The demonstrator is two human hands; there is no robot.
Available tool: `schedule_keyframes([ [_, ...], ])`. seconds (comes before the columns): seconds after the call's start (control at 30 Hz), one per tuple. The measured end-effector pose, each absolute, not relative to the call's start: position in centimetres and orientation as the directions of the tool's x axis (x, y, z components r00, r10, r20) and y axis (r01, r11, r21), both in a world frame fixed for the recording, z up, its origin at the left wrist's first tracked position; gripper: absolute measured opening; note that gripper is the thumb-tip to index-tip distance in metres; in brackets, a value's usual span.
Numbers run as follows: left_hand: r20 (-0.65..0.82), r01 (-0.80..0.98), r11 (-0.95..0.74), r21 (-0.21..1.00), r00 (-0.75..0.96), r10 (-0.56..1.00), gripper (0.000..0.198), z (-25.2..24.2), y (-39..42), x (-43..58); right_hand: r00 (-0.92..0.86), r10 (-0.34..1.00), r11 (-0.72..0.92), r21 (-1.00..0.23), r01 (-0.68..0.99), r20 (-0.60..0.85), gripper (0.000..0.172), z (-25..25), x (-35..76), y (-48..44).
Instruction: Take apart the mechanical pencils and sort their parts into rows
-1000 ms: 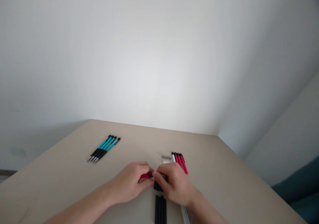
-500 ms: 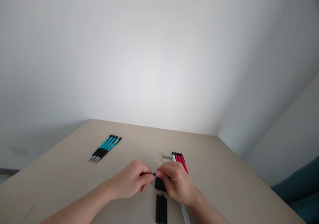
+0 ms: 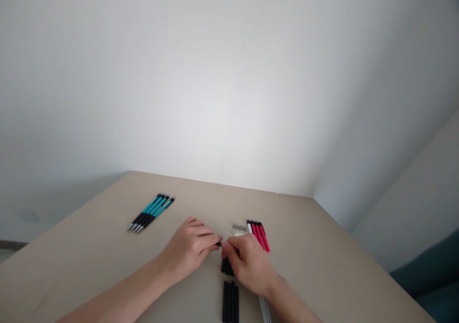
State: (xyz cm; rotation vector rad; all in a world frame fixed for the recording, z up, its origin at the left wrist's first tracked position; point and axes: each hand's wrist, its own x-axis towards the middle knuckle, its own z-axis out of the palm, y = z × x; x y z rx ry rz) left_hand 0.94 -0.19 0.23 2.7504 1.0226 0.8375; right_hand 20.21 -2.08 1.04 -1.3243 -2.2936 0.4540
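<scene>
My left hand (image 3: 190,249) and my right hand (image 3: 247,263) meet fingertip to fingertip over the beige table (image 3: 107,256), both pinched on a small dark pen part (image 3: 218,243) between them. Just below the right hand lie short black pen pieces (image 3: 225,267), partly hidden by it. A row of red and black pen barrels (image 3: 258,233) lies right behind the right hand, with small metal springs (image 3: 239,227) beside them.
Several finished teal and black pens (image 3: 150,212) lie in a row at the left back of the table. Black tubes (image 3: 230,307) and white refills (image 3: 265,309) lie at the near edge. A white wall stands behind; something dark teal (image 3: 430,284) is at the right.
The red part seen between my fingers a second ago no longer shows; only a dark tip does. Both hands have shifted slightly away from me, and the left fingers have stretched forward.
</scene>
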Motion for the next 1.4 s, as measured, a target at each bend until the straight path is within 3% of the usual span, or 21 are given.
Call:
schedule_keyframes([
  [0.1,0.48,0.611,-0.752,0.247,0.597,0.642,0.02,0.4,-0.2,1.0,-0.389,0.894,0.446,-0.503,0.74,0.221,0.037,1.1,20.2,-2.1],
  [0.27,0.391,0.636,-0.737,0.229,0.633,0.668,0.027,0.7,-0.7,1.4,-0.374,0.891,0.454,-0.458,0.764,0.259,0.036,1.0,20.1,-2.1],
  [0.47,0.345,0.592,-0.706,0.387,0.617,0.707,0.03,1.0,-0.8,1.1,-0.445,0.807,0.58,-0.373,0.725,0.389,0.029,0.8,20.1,-2.1],
  [0.63,0.377,0.55,-0.687,0.475,0.578,0.724,0.018,0.9,-0.7,0.8,-0.414,0.81,0.58,-0.461,0.672,0.416,0.018,1.1,20.3,-1.9],
  [0.77,0.357,0.535,-0.684,0.496,0.593,0.722,0.014,0.7,-0.7,0.9,-0.403,0.833,0.551,-0.498,0.67,0.38,0.03,1.3,20.0,-1.8],
  [1.03,0.303,0.511,-0.614,0.601,0.565,0.767,0.024,0.8,-0.7,1.2,-0.374,0.776,0.624,-0.536,0.568,0.508,0.016,1.9,20.0,-2.1],
  [1.13,0.335,0.507,-0.611,0.608,0.533,0.777,0.018,0.7,-0.6,1.2,-0.342,0.81,0.582,-0.59,0.559,0.476,0.011,1.9,20.2,-2.0],
  [1.3,0.367,0.528,-0.618,0.583,0.507,0.78,0.015,0.3,-0.4,1.2,-0.274,0.898,0.437,-0.613,0.658,0.345,0.037,1.4,20.2,-1.7],
  [1.4,0.359,0.529,-0.626,0.573,0.524,0.772,0.017,0.3,-0.3,1.2,-0.275,0.905,0.422,-0.596,0.683,0.326,0.035,1.3,20.1,-1.6],
])
